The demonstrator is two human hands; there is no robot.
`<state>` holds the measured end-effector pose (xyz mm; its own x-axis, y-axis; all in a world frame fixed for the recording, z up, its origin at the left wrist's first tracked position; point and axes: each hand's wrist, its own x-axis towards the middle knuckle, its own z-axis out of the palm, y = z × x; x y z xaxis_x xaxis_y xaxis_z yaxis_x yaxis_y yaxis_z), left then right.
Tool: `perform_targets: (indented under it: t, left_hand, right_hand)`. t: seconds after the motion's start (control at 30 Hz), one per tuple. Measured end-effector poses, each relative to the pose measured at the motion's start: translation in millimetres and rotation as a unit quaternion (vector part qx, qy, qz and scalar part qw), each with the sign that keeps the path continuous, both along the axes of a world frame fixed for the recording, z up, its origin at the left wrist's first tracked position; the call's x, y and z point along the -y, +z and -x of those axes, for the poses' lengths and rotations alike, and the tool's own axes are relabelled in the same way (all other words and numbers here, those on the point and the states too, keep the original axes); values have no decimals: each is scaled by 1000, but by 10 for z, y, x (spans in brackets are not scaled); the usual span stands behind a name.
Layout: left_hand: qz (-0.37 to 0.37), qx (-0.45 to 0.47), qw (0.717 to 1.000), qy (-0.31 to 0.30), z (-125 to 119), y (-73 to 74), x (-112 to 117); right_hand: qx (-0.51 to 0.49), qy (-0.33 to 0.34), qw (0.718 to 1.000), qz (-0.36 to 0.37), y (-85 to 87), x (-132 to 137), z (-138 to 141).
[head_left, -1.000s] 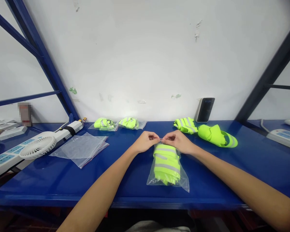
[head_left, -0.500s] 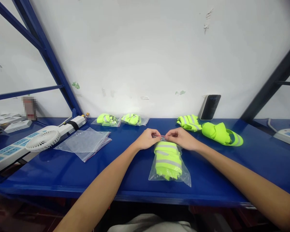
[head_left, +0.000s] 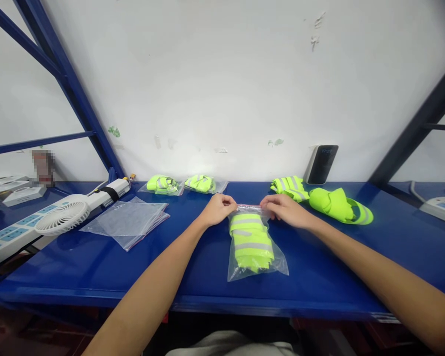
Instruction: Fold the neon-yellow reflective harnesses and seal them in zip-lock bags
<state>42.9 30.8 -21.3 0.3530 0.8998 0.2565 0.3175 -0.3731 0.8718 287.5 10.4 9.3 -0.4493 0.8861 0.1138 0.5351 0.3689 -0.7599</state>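
Observation:
A clear zip bag (head_left: pixel 280 263) lies on the blue table in front of me, its red-lined mouth facing the wall. Inside it is a folded neon-yellow reflective vest (head_left: pixel 250 240) with grey stripes. My left hand (head_left: pixel 219 208) pinches the left corner of the bag's mouth. At the right corner, my right hand (head_left: pixel 284 209) has thumb and forefinger closed on the bag's edge, the other fingers curled below.
Flat zip bags (head_left: pixel 129 220) lie at left beside a white fan (head_left: pixel 65 215) and a power strip (head_left: pixel 13 230). Two bagged vests (head_left: pixel 162 184) rest by the wall. Loose yellow vests (head_left: pixel 333 205) and a phone (head_left: pixel 321 164) are at right.
My hands have moved apart along the bag's mouth, from its middle out to the two corners. The bag has shifted slightly left, and its mouth is now stretched straight.

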Motion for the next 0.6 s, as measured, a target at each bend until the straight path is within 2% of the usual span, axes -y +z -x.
perform_targets:
  t: [0.17,0.23,0.4,0.53,0.6]
  left_hand:
    - [-45,-34,998,-16,58,45,27]
    - [-63,-31,997,-13,50,72,71]
    - [-134,-58,989,4,40,143,125]
    - [-116,-145,980,-73,75,219,111]
    - [-103,-154,978,-95,77,253,122]
  right_hand:
    - [41,7,999,12,-25,-35,-33]
    - [28,19,999,13,-13,-32,-39]
    - [-10,36,998,-42,19,45,21]
    - [17,36,994,-100,-23,116,170]
    - [26,33,991,-126,-53,137,242]
